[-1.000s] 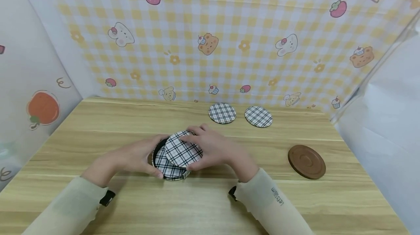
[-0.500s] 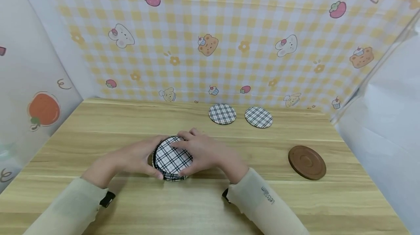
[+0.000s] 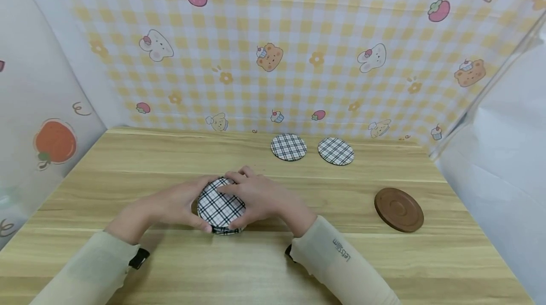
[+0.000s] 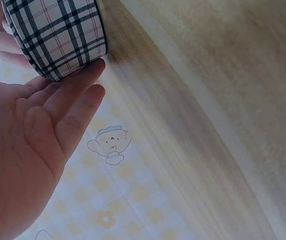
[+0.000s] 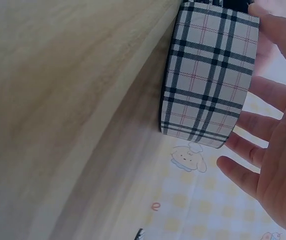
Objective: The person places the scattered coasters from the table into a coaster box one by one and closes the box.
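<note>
I'm clasping a plaid box (image 5: 208,75) in my left grip (image 3: 177,204), holding a plaid disc (image 3: 219,208) atop it in my right grip (image 3: 258,197); a brown disc (image 3: 398,210) is lying farther right.

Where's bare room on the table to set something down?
Bare wooden table lies left of the left hand, between the beige sleeves, and between the right hand and round brown disc. Crowded: around the round white plaid box between the hands.
</note>
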`<state>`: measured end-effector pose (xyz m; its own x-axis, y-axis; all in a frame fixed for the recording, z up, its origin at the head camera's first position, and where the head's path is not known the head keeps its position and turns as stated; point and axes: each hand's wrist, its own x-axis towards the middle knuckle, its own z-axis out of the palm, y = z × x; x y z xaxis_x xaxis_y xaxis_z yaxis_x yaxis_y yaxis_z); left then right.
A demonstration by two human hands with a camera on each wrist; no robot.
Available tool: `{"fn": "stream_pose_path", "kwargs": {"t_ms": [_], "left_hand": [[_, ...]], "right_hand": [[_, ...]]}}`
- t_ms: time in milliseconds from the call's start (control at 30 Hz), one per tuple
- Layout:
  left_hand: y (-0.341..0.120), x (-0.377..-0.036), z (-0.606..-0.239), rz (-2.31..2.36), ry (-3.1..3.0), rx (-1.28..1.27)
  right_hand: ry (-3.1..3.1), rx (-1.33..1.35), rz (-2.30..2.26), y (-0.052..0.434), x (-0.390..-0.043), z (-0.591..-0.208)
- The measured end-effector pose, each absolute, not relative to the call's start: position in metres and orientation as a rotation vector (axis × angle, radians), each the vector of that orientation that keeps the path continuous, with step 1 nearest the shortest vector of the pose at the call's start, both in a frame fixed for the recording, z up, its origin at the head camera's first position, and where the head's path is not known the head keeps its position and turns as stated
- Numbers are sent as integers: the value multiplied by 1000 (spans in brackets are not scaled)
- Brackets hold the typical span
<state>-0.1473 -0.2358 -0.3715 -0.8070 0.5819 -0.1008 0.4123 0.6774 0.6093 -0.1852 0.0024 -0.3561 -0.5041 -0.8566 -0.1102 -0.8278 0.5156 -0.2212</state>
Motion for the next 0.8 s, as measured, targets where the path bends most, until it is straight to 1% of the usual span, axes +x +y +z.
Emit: {"fn": "stream_pose_path", "kwargs": {"t_ms": [533,800], "left_hand": [[-236,-148,-372,845,2617,779],[-235,-146,-371,844,2622,759]], "right_hand": [[2542,-1399,-293,7,-186,-356],[2562,-1331,-326,25,-195,-353]]}}
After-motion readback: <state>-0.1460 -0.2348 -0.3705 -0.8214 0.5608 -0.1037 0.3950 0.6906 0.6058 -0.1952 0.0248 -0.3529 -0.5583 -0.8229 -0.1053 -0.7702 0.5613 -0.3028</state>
